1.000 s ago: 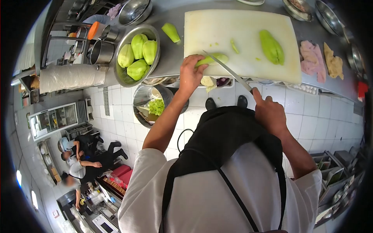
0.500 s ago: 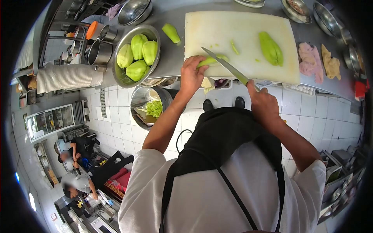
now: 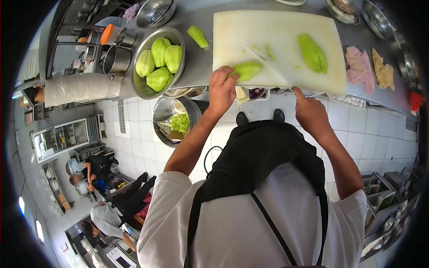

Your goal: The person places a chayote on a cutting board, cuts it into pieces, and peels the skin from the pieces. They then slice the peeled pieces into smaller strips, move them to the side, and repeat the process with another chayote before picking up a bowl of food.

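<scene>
- Leftward, metal colander [image 3: 145, 86] on the counter [image 3: 193, 64] holds whole green gourds [image 3: 160, 52]; clear of the cutting, a good spot for it.
- Next, a loose green chunk [image 3: 197, 36] lies on the bare counter, beside the board, not on it.
- Left hand [image 3: 224, 90]: fingers curled round the near-left end of the gourd piece [image 3: 248, 70], thumb underneath side. Tip: fingertips tucked back, knuckles toward the blade, piece pressed flat so it can't roll.
- Gourd piece: at the front-left edge of the white cutting board [image 3: 254, 27]. Probably steadier further in from that edge.
- Thin green slice [image 3: 271, 52] lies beyond the piece; better pushed aside so strokes run free.
- Knife [image 3: 277, 72]: blade blurred, angled over the board, tip pointing away and left. Contact with slice or piece: can't tell. Short controlled strokes, edge away from the left fingers, suit this.
- Right hand [image 3: 311, 110]: fingers wrapped on the handle, index stretched forward; handle mostly hidden. Relaxed wrist should help.
- Far right on the board, whole gourd [image 3: 313, 53], untouched; pink cloth [image 3: 359, 70] off-board, handy for wiping wet fingers.
- Writing: small red-marked wall sign [image 3: 64, 247] at lower left, illegible. No brands or labels readable anywhere.
</scene>
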A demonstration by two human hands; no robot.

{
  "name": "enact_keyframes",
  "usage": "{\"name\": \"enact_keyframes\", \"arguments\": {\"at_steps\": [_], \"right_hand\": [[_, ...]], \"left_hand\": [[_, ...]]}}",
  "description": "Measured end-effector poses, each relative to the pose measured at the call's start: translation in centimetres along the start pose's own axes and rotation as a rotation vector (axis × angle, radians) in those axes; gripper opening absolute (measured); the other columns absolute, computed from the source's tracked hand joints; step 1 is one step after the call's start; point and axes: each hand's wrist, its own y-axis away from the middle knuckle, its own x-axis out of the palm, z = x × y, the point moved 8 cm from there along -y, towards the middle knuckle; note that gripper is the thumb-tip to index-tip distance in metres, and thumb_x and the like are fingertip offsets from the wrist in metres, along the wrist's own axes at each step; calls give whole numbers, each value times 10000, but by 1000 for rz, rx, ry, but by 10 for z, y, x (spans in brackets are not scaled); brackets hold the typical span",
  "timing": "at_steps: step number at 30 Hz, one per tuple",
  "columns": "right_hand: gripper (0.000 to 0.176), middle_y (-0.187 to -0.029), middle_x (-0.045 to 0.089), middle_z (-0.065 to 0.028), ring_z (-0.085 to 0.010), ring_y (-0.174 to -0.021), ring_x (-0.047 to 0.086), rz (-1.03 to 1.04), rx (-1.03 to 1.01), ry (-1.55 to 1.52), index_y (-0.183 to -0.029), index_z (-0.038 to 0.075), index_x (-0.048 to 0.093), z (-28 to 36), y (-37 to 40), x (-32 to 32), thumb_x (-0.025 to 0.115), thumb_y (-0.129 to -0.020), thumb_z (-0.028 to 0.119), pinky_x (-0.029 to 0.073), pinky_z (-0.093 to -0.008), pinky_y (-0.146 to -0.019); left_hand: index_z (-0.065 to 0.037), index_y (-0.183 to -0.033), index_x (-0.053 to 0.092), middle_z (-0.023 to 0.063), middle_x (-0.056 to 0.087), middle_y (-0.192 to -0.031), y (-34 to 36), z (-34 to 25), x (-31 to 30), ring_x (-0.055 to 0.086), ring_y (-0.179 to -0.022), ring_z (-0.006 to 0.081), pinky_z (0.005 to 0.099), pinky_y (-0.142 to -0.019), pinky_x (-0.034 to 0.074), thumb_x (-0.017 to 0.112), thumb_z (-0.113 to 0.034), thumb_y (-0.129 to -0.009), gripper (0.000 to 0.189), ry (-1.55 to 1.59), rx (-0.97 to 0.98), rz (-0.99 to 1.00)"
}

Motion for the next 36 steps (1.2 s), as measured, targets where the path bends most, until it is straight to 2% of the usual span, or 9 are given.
{"name": "enact_keyframes", "arguments": {"at_steps": [7, 10, 13, 16, 19, 28, 31, 34, 36], "right_hand": [[540, -728, 645, -253, -425, -650, 665, -55, -27, 80, -1370, 57, 509, -1, 2, 20, 542, -831, 46, 533, -529, -628], [550, -724, 628, -233, -410, -617, 662, -71, 9, 138, -1386, 90, 506, 6, 7, 13, 544, -839, 52, 536, -512, -576], [554, -731, 618, -218, -395, -600, 663, -98, -26, 172, -1400, 113, 498, 15, 12, 7, 542, -850, 56, 536, -497, -546], [550, -743, 615, -215, -388, -603, 667, -86, -41, 168, -1400, 108, 494, 24, 14, -3, 540, -855, 56, 542, -487, -552], [566, -761, 617, -227, -394, -610, 667, -72, -55, 161, -1412, 92, 477, 30, 17, -13, 537, -850, 51, 542, -491, -558], [502, -749, 627, -267, -432, -629, 659, -72, -77, 115, -1341, 42, 488, 26, 9, -12, 523, -840, 35, 537, -510, -589], [519, -718, 614, -267, -436, -608, 638, -43, -58, 110, -1383, 46, 472, 25, 9, -12, 519, -866, 36, 519, -524, -591], [488, -742, 626, -281, -452, -642, 646, -57, -104, 48, -1355, 40, 486, 21, -1, -8, 505, -868, 36, 524, -535, -619], [472, -756, 639, -280, -460, -666, 653, 11, -73, 58, -1338, 36, 496, 8, -22, 9, 495, -867, 36, 525, -544, -639]], "left_hand": [[-46, -997, 650, 163, 629, -1198, 12, 3, 1, 612, -1106, 378, 432, -910, 517, 792, 19, -737, 303, 116, -150, 16], [-51, -1019, 669, 170, 641, -1201, 12, 4, 2, 639, -1077, 373, 423, -897, 528, 831, -41, -736, 326, 155, -186, 40], [-54, -1030, 702, 169, 677, -1144, 4, -2, -1, 678, -1005, 355, 410, -868, 546, 848, -76, -721, 343, 169, -322, 55], [-61, -1023, 738, 170, 709, -1073, -14, -15, -8, 700, -951, 339, 396, -835, 563, 854, -100, -708, 337, 102, -342, 91], [-64, -994, 757, 169, 722, -1032, -33, -29, -12, 700, -967, 327, 387, -831, 567, 847, -93, -706, 303, 42, -311, 131], [-38, -967, 763, 167, 725, -1002, -35, -23, -8, 711, -886, 327, 375, -783, 573, 845, -94, -707, 279, 92, -346, 181], [-24, -960, 759, 170, 723, -999, -36, -26, -10, 709, -889, 329, 375, -779, 570, 845, -83, -704, 276, 81, -344, 173], [-25, -964, 761, 175, 721, -1004, -35, -24, -8, 708, -899, 332, 378, -788, 568, 844, -85, -708, 275, 86, -335, 180], [-29, -967, 762, 177, 723, -1014, -31, -23, -10, 707, -908, 337, 382, -802, 567, 850, -88, -705, 282, 79, -328, 175]]}}
